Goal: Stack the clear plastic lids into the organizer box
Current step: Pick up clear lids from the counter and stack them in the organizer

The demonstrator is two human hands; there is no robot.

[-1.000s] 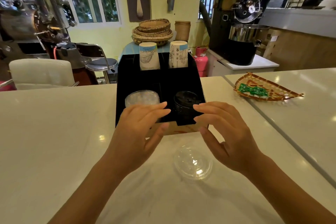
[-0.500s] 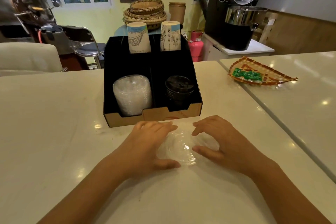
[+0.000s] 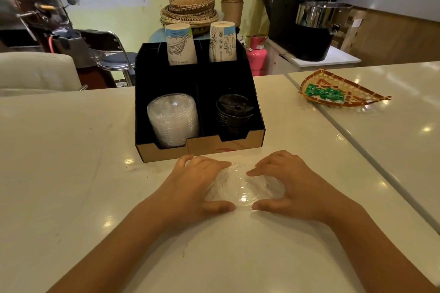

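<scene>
Both hands have dropped from the front of the organizer box (image 3: 202, 147) to the counter (image 3: 71, 150) and closed in on the loose clear lid (image 3: 242, 188) — a second ago they hovered up at the box's front wall with the lid lying untouched below them; half a second ago they were already settling around it. Judgement: the pick-up of this lid is under way, the placing not yet begun.

Left hand (image 3: 197, 188): palm down, fingers curved over the lid's left rim, thumb tucked at its near edge. Right hand (image 3: 295, 185): mirrored — index reaching across the far rim, thumb at the near edge. Both cup the lid; it appears to sit on the counter, not lifted, though contact under the fingers is hard to read through clear plastic.

The lid lies just before the box's front edge, toward the counter's near side. Stack of clear lids (image 3: 172, 119) fills the box's front-left compartment; black lids (image 3: 234, 112) front-right.
</scene>
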